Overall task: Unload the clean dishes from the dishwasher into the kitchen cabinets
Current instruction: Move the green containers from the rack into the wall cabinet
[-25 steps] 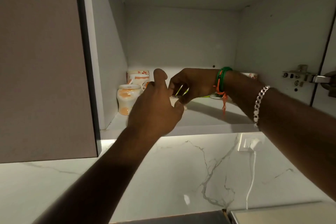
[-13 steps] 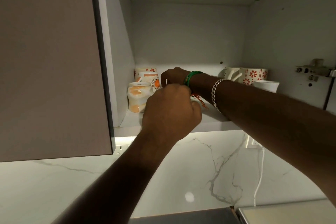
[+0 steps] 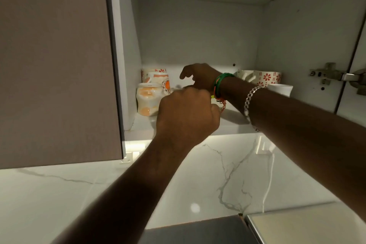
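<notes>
Both hands reach into an open wall cabinet. My left hand (image 3: 188, 113) is a curled fist at the front edge of the white shelf (image 3: 141, 125), its back toward me; what its fingers enclose is hidden. A yellow-green sliver (image 3: 213, 96) shows just beside its knuckles. My right hand (image 3: 198, 77) is deeper in, above the shelf, with thumb and forefinger apart and pointing down; its other fingers are hidden behind the left fist. An orange-and-white mug (image 3: 147, 101) stands at the shelf's left, with two patterned mugs (image 3: 159, 80) behind it.
Red-flowered mugs (image 3: 267, 77) and a plain white cup (image 3: 282, 89) stand at the shelf's right. A closed brown cabinet door (image 3: 59, 65) is at the left, a metal hinge (image 3: 326, 74) on the right wall. A white cable (image 3: 268, 184) hangs down the marble backsplash (image 3: 208, 174).
My right hand went deeper into the cabinet toward the left mugs, then lifted with its fingers apart. My left hand closed into a fist and followed to the shelf edge.
</notes>
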Demonstrator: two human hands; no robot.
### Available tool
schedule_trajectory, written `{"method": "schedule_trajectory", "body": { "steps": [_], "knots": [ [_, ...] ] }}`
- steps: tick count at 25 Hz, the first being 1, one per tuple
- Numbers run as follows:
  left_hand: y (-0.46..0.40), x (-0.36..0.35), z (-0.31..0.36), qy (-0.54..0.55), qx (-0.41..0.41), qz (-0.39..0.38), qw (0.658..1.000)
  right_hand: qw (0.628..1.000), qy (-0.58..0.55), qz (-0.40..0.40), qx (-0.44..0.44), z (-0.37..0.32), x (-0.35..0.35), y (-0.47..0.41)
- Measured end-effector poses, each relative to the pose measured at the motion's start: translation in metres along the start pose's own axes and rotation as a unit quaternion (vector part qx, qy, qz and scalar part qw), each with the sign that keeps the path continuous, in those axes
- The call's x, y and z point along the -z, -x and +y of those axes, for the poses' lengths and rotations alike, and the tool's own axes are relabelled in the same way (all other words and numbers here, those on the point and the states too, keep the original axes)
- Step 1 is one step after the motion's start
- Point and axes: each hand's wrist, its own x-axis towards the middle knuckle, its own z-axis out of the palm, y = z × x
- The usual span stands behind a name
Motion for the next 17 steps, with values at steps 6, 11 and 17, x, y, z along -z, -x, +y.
{"method": "schedule_trajectory", "body": {
  "steps": [6,11,17],
  "knots": [
    [0.029,-0.021,0.001,-0.017,-0.037,0.090,0.995,0.999,-0.029,-0.012,-0.009,-0.008,0.013,0.130],
    [0.096,-0.051,0.022,-0.035,-0.020,0.046,0.998,0.986,-0.048,0.152,-0.037,0.002,-0.021,0.208],
    [0.143,-0.034,0.057,0.018,0.047,-0.007,0.999,0.983,-0.017,0.171,-0.065,-0.012,-0.051,0.285]
  ]
}}
